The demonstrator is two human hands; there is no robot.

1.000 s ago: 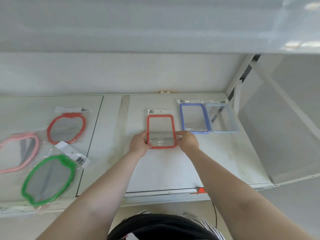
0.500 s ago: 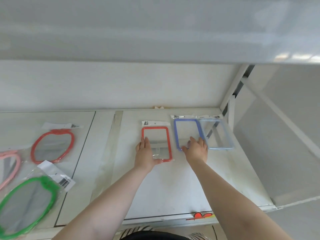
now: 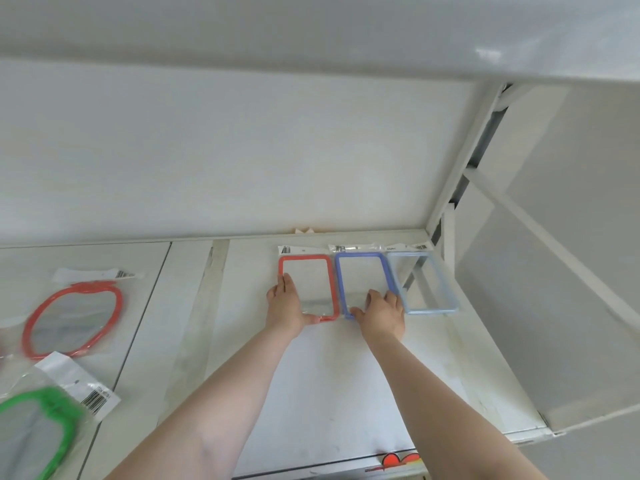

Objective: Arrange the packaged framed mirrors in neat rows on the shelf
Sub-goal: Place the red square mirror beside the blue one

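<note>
Three packaged rectangular mirrors lie side by side at the back right of the white shelf (image 3: 311, 375): a red-framed mirror (image 3: 330, 271), a blue-framed mirror (image 3: 360, 268) and a pale-blue-framed mirror (image 3: 429, 282). My left hand (image 3: 285, 308) rests flat on the near left corner of the red-framed mirror, fingers straight. My right hand (image 3: 381, 311) lies flat on the near edge of the blue-framed mirror, its thumb at the frame's near left corner.
On the left shelf panel lie a packaged red oval mirror (image 3: 74, 317) and a green oval mirror (image 3: 34, 434). The upper shelf overhangs at the top. A white upright (image 3: 460, 161) and side panel bound the shelf on the right.
The red-framed mirror has slid back and right until it sits against the blue one. Both hands moved toward the back wall with the mirrors, and the view tilted up.
</note>
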